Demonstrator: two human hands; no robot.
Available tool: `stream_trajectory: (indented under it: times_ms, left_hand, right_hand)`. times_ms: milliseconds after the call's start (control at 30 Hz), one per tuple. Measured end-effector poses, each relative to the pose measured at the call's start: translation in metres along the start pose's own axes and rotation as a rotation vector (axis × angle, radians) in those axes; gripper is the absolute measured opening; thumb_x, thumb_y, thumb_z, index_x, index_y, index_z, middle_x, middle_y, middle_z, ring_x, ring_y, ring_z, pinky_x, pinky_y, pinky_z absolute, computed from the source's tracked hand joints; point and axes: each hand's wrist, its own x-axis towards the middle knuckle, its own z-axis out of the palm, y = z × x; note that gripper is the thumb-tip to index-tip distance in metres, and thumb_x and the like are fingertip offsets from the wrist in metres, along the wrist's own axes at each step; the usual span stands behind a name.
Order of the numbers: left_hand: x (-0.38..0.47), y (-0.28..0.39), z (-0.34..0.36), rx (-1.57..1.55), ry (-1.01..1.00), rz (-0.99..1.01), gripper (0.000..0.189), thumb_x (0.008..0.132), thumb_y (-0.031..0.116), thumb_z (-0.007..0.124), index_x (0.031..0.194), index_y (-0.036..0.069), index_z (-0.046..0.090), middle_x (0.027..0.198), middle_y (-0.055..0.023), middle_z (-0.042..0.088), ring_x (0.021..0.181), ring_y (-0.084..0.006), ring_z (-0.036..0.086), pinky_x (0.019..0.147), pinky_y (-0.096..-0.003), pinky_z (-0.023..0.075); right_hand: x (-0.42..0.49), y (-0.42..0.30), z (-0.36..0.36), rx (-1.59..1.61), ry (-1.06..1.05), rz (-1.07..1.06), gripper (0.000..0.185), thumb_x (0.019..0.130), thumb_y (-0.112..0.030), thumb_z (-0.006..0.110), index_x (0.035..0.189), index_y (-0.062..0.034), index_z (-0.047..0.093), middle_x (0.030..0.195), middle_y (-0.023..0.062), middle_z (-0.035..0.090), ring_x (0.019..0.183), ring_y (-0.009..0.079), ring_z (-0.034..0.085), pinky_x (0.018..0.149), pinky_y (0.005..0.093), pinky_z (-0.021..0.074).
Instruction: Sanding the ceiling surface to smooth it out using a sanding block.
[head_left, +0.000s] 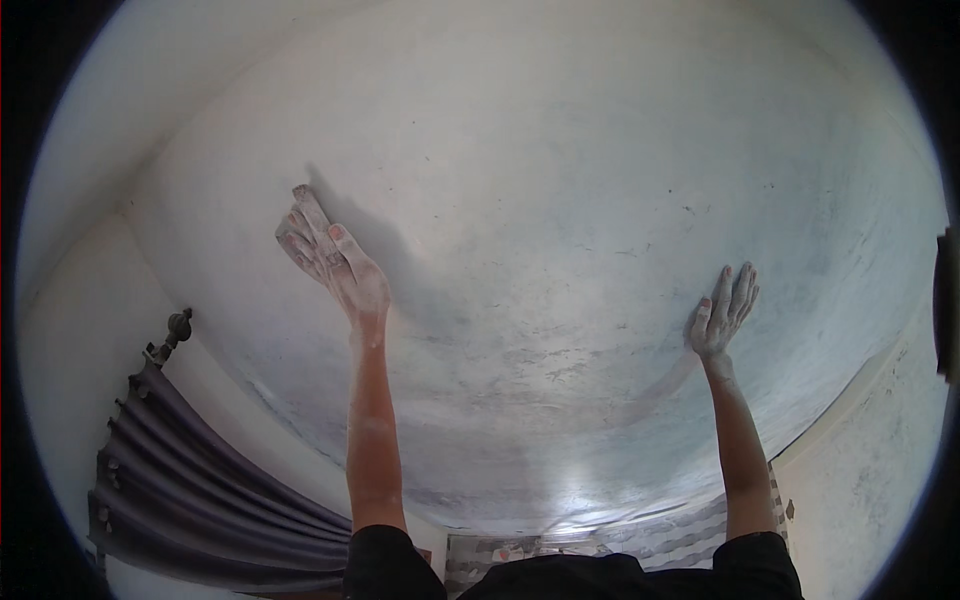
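Note:
Both my arms reach up to a pale, patchy ceiling (525, 300) with grey smudges and small dark marks. My left hand (337, 262), coated in whitish dust, is bent at the wrist with its fingers partly curled. A thin grey sheet (283, 226), perhaps sandpaper, shows at the outer side of those fingers; most of it is hidden. The shadow of this hand falls on the ceiling close beside it. Lower and to the right, my right hand (724, 315) rests palm-first against the ceiling. Its dusty fingers are spread a little, and it holds nothing visible.
A purple curtain (202, 495) hangs at the left from a rod with a dark finial (180, 326). Plain walls meet the ceiling on either side. Grey-and-white striped wall covering (686, 540) shows at the bottom. A dark object (946, 307) juts in at the right edge.

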Motion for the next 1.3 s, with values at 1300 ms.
stream_trajectory:
  times_ms: [1300]
  left_hand:
    - [-0.063, 0.168, 0.130, 0.249, -0.068, 0.607, 0.054, 0.102, 0.039, 0.024, 0.153, 0.021, 0.024, 0.160, -0.0113, 0.012, 0.147, -0.0373, 0.008, 0.116, -0.0529, 0.0018]
  right_hand:
    - [0.246, 0.113, -0.017, 0.052, 0.012, 0.372, 0.062, 0.098, -0.035, 0.037, 0.153, -0.0144, 0.018, 0.159, 0.0175, 0.011, 0.148, 0.0331, 0.004, 0.117, 0.0512, 0.0006]
